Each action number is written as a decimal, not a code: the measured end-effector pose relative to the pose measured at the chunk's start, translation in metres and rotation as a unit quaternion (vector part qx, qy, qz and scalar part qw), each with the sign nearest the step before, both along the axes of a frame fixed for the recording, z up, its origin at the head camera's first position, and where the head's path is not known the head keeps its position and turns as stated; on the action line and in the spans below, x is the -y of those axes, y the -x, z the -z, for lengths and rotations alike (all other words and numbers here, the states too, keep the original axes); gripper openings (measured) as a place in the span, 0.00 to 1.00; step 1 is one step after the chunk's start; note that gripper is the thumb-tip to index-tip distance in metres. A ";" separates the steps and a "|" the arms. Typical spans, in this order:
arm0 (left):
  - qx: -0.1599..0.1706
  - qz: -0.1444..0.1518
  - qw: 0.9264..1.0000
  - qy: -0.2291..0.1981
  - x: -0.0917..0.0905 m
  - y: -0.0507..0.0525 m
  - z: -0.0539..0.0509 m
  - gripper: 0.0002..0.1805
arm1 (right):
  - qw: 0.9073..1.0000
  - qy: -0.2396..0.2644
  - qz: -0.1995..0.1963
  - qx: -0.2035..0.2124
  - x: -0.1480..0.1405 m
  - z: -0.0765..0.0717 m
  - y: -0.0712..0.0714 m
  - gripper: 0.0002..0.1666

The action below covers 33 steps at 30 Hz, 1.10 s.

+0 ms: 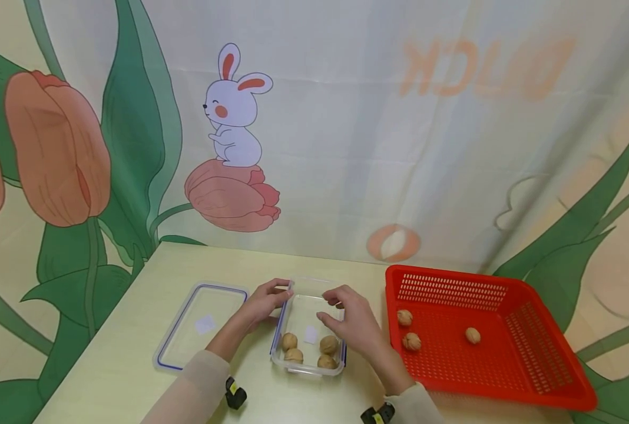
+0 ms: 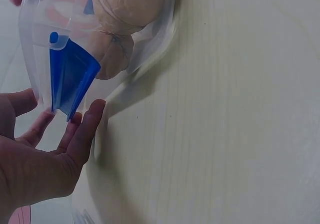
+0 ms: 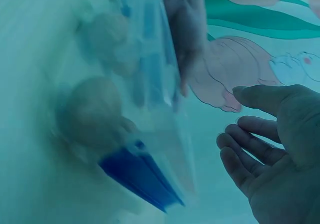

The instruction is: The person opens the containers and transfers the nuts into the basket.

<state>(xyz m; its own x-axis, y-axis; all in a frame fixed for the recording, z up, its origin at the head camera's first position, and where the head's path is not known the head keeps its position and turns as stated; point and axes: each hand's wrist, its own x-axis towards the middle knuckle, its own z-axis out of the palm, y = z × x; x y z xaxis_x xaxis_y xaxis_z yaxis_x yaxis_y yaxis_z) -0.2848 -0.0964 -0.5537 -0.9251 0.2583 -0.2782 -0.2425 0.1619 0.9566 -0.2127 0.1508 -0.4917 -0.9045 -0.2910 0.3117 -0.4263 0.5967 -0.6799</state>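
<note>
A clear plastic food container [image 1: 298,371] with blue side clips stands on the table, with walnuts in its near corners: one pair at the left [image 1: 290,341] and one pair at the right [image 1: 328,344]. At its left side, my left hand [image 1: 264,303] holds the wall near the rim. In the left wrist view the fingers [image 2: 90,126] lie beside a blue clip [image 2: 70,79]. Over the container's right side hovers my right hand [image 1: 354,321], fingers loosely bent and apart. The right wrist view shows nothing between its thumb and fingers [image 3: 250,144].
To the left lies a clear lid [image 1: 174,341] with a blue seal and a white paper piece [image 1: 205,324]. A red perforated basket [image 1: 526,353] at the right holds three loose walnuts [image 1: 412,341]. Behind the table hangs a printed curtain [image 1: 325,147].
</note>
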 end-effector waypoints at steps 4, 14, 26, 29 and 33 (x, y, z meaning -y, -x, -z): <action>-0.004 0.002 1.000 -0.002 0.000 -0.001 0.000 0.24 | 0.999 -0.001 -0.034 0.016 0.019 0.016 0.003 0.17; -0.004 0.006 1.000 -0.015 0.000 -0.002 0.000 0.25 | 0.996 -0.048 -0.069 0.040 0.048 0.043 0.002 0.18; -0.003 -0.003 1.000 -0.016 -0.001 0.000 0.001 0.25 | 0.988 -0.109 -0.100 0.034 0.062 0.055 0.002 0.14; -0.004 -0.007 1.000 -0.018 -0.001 0.000 0.002 0.24 | 0.987 -0.121 -0.099 0.040 0.063 0.056 0.003 0.15; -0.004 -0.003 1.000 -0.020 0.000 -0.001 0.001 0.25 | 0.986 -0.119 -0.099 0.056 0.063 0.056 0.004 0.15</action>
